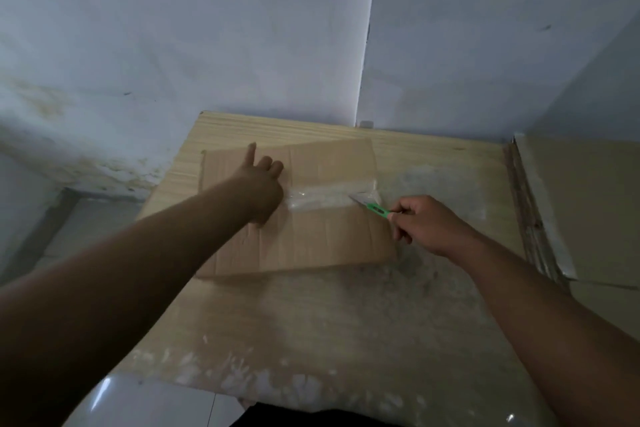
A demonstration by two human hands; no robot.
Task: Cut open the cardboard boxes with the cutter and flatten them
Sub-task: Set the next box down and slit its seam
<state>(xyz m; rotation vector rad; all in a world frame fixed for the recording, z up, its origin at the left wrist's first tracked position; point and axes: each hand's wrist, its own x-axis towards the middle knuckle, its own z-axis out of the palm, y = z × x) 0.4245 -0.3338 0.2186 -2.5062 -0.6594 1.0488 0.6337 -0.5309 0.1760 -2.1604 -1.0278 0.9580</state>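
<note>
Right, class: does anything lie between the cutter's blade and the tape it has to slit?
Nothing: the cutter in the right hand has its tip on the tape at the right end of the box. Further left along the tape, the left hand presses on the box, in the cut's line.

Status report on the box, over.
Left hand presses cardboard box. Right hand grips green cutter, blade on clear tape. Left hand sits in the blade's line.

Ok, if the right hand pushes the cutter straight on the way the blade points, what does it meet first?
The clear tape on the cardboard box, which the cutter in the right hand seems to touch at its tip; further along that line lies the left hand, pressing the box.
</note>
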